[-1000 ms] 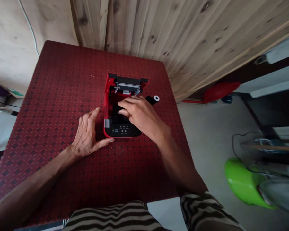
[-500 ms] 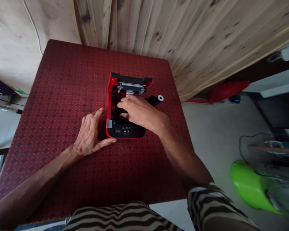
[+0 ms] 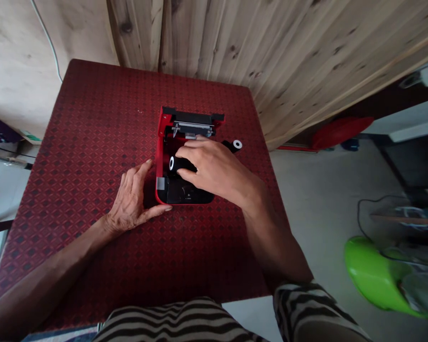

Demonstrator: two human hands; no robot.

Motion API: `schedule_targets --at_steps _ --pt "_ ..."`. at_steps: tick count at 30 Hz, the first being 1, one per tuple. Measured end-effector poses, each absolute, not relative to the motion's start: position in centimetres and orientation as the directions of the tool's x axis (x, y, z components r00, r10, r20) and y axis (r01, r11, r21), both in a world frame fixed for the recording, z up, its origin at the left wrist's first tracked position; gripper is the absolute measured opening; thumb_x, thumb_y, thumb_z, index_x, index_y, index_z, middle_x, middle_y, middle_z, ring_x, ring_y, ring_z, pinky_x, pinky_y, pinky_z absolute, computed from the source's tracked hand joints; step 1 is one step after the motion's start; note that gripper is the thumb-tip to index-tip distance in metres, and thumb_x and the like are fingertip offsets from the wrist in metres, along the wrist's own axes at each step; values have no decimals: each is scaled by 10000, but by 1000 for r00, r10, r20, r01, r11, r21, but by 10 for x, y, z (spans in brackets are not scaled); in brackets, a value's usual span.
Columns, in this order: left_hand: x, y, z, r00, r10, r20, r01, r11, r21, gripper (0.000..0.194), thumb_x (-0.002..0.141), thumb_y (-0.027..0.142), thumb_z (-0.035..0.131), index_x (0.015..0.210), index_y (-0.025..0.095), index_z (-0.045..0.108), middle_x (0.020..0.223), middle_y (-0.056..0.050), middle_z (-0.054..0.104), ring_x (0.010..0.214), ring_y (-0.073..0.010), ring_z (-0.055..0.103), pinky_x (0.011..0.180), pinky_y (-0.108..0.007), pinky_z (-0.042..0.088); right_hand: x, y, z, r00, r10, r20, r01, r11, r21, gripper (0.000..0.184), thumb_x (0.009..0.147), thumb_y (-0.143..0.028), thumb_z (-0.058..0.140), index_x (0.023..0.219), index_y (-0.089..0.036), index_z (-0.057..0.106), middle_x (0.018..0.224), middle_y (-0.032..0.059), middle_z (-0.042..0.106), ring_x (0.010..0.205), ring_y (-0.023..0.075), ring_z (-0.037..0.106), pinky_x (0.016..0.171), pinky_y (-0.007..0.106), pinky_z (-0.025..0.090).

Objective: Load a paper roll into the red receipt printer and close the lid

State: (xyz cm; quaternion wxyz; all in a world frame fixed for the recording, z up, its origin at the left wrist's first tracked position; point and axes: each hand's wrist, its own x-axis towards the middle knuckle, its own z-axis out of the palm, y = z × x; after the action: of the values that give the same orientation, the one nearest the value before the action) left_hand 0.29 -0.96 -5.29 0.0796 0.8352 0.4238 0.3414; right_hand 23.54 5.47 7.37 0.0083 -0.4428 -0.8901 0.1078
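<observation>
A red and black printer (image 3: 160, 161) stands on the table with its lid (image 3: 194, 118) raised. My right hand (image 3: 217, 166) is inside its open bay, with thumb and fingers closed around a black roll (image 3: 180, 164) that has a white core. A dark glossy sheet (image 3: 190, 192) covers most of the printer's front panel. Behind my right hand, a second black roll (image 3: 237, 144) with a white core shows its end at the printer's right side. My left hand (image 3: 130, 199) rests on the table with fingers spread, its fingertips and thumb at the printer's left side and front corner.
The table (image 3: 103, 118) has a red patterned cover. Wooden planks (image 3: 214, 42) form the wall behind it. On the floor to the right is a bright green plastic object (image 3: 374, 270), with a cable (image 3: 358, 209) near it.
The black roll's white-cored end has come into view under my right hand, which has shifted slightly right. The panel markings are now mostly covered by the dark sheet. My left hand stays put.
</observation>
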Motion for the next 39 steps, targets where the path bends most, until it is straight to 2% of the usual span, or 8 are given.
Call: schedule_targets --at_steps 4,7,13,17,22,31,35,39 --pt "2 -9 -53 405 774 488 651 -618 441 1063 997 774 621 1742 136 212 1486 -258 608 1280 -393 637 1065 -546 566 256 35 89 -554 817 161 749 573 -333 146 973 -200 736 1101 -169 801 1111 98 822 1083 273 725 1034 432 553" --pt "0 -8 -54 418 762 495 630 -636 446 1041 1010 772 596 1748 146 213 1498 -258 598 1280 -395 632 1062 -551 566 290 17 95 -400 854 332 659 520 -544 205 933 -282 819 1136 -253 808 1081 35 824 988 236 730 933 408 584" --pt "-2 -4 -55 422 752 507 627 -646 435 1072 975 767 663 1758 181 223 1465 -253 617 1258 -413 635 1044 -581 580 365 -5 43 75 967 244 391 196 -899 287 826 -358 905 1091 -289 817 954 -20 794 815 170 712 765 337 589" --pt "-2 -3 -56 433 744 510 636 -653 413 1084 971 767 666 1754 155 233 1467 -273 610 1265 -426 630 1042 -599 588 383 -4 -9 79 994 70 356 38 -934 304 792 -359 886 1067 -253 810 1041 15 826 934 195 757 903 396 619" --pt "-4 -2 -56 453 723 521 629 -674 387 1090 976 749 675 1760 150 212 1515 -273 589 1273 -426 629 1050 -590 582 377 5 -46 101 994 28 359 -10 -933 333 785 -402 848 1081 -256 803 1082 43 836 974 240 773 930 457 633" --pt "-4 -2 -53 453 746 489 644 -653 398 1080 971 745 681 1759 173 213 1500 -260 595 1259 -419 632 1036 -586 592 395 -7 -33 38 997 -62 320 -71 -945 524 799 -457 904 1284 -297 786 1291 65 819 1081 257 785 990 482 649" --pt "-4 -1 -51 463 735 495 643 -663 383 1082 973 750 670 1756 154 219 1494 -276 592 1265 -428 630 1029 -593 598 416 11 -28 215 974 71 291 6 -957 398 879 -512 824 1217 -304 794 1256 69 829 1151 267 775 1062 500 619" --pt "-3 0 -51 458 741 491 663 -653 366 1086 978 779 636 1762 164 205 1484 -272 598 1223 -433 644 980 -608 608 412 55 -43 168 978 121 423 39 -905 681 725 -442 914 1361 -282 730 1424 100 769 1230 308 739 1051 511 612"
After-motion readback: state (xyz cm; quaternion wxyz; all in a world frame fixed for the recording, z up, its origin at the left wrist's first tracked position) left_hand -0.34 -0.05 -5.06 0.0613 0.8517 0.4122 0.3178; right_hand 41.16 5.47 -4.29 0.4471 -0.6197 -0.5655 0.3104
